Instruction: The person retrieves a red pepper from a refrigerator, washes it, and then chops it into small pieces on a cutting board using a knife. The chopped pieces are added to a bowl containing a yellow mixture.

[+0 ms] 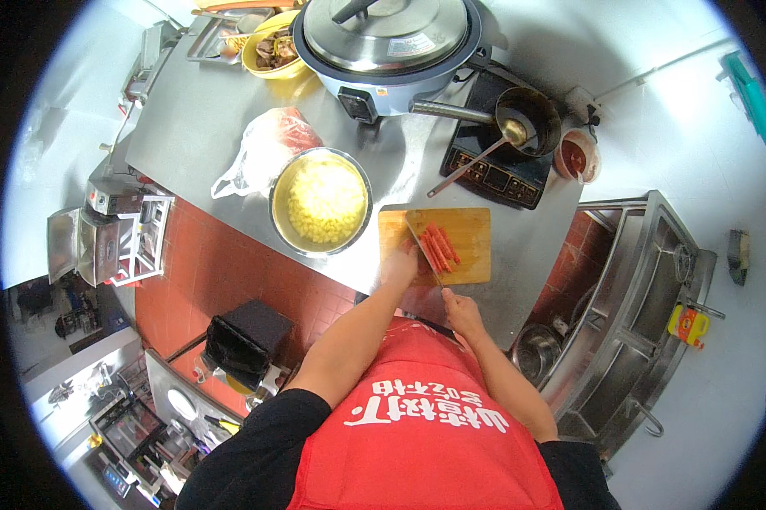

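A wooden cutting board (476,223) lies near the front edge of the steel table. Red-orange strips of food (438,246) lie side by side on it, and I cannot tell what food they are. My right hand (462,311) is closed around the handle of a kitchen knife (422,240), whose blade slants across the board along the left side of the strips. Left of the blade, my left hand (399,265) rests at the board's edge with its fingers bent together. What those fingers hold is too small to make out.
Beside the board stands a steel pot (275,212) of pale yellow cubes, with a plastic bag (268,153) behind it. A large lidded cooker (391,85) is at the back. On the right are an induction hob (493,177), a saucepan (546,110) with a ladle (476,161), and a sauce tub (585,144).
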The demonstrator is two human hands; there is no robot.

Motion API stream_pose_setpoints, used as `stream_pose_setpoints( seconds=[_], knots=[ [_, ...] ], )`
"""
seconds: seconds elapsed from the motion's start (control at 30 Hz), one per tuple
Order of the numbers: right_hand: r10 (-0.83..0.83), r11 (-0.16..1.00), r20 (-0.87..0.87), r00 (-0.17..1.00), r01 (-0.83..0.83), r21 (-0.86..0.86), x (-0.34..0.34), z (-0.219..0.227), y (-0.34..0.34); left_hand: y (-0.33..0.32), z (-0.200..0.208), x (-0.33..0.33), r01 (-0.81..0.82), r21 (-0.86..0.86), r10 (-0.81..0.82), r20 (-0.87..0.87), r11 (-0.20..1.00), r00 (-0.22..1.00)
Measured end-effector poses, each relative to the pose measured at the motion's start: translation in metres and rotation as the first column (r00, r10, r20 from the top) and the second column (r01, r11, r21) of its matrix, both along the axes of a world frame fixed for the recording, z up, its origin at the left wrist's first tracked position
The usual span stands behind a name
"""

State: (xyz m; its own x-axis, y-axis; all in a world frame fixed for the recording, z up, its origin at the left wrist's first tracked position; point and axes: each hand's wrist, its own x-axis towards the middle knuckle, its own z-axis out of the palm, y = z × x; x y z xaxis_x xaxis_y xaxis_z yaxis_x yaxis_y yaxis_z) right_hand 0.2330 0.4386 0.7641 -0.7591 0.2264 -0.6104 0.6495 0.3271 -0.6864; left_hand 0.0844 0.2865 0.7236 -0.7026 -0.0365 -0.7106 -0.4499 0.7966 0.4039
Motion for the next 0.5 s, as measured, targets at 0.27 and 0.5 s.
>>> stream_pose_setpoints(
  seconds=[0.27,0.5],
  knots=[
    [0.123,0.99,0.077,0.989,-0.127,0.054,-0.004,0.038,0.0,-0.013,0.023,0.006,0.008,0.001,-0.007,-0.114,1.0,0.993],
    [0.191,0.977,0.177,0.966,-0.205,0.06,-0.005,0.054,0.009,-0.011,0.019,0.005,0.136,0.028,-0.13,-0.161,0.99,0.978]
  ],
)
